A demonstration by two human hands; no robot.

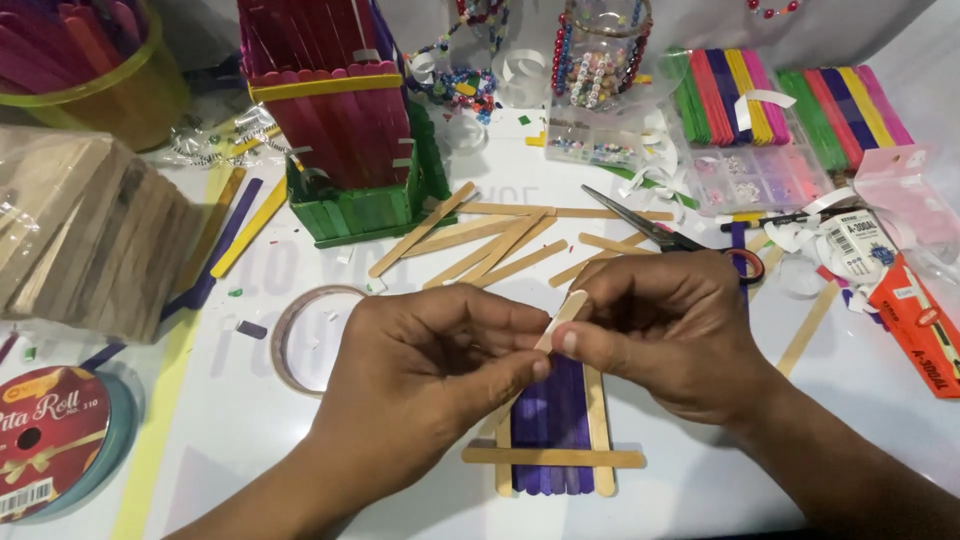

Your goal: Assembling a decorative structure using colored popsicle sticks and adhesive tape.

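My left hand (425, 375) and my right hand (670, 330) meet at the middle of the table, both pinching one plain wooden craft stick (567, 312) that slants up to the right. Directly under the hands lies a small panel of purple sticks (556, 425) framed by plain sticks, with one plain stick laid across its lower end. Part of the panel is hidden by my fingers.
Loose plain sticks (500, 245) and scissors (650, 232) lie beyond the hands. A red and green stick house (345, 130) stands at the back left, a tape ring (290, 335) beside my left hand, a ribbon roll (45, 440) at the left, coloured stick bundles (725, 95) and bead boxes behind.
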